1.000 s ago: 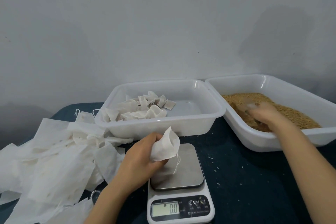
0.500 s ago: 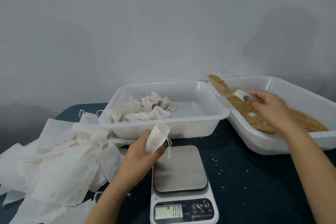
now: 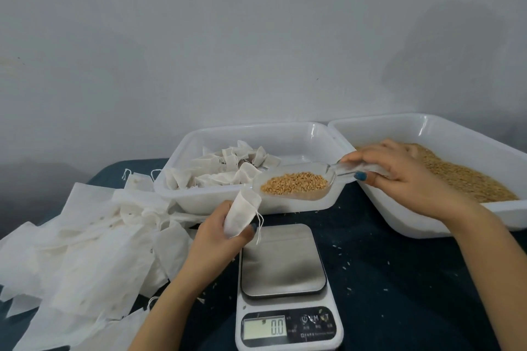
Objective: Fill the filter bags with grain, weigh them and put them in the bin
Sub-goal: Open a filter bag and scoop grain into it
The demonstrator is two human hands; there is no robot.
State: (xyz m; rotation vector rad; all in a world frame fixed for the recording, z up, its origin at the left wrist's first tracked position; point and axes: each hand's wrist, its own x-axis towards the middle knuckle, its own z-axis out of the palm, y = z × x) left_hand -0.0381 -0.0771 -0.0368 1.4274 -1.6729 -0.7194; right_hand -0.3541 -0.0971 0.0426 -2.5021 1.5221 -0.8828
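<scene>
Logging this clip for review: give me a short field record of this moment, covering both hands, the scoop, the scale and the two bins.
left hand: grips an open filter bag, mouth angled toward the scoop
right hand: holds the clear scoop by its handle
scoop load: grain, tip next to the bag's mouth
scale: platform bare, display reads 0.0
left bin: small bags heaped in its left part
right bin: loose grain
table, left side: pile of flat bags
</scene>
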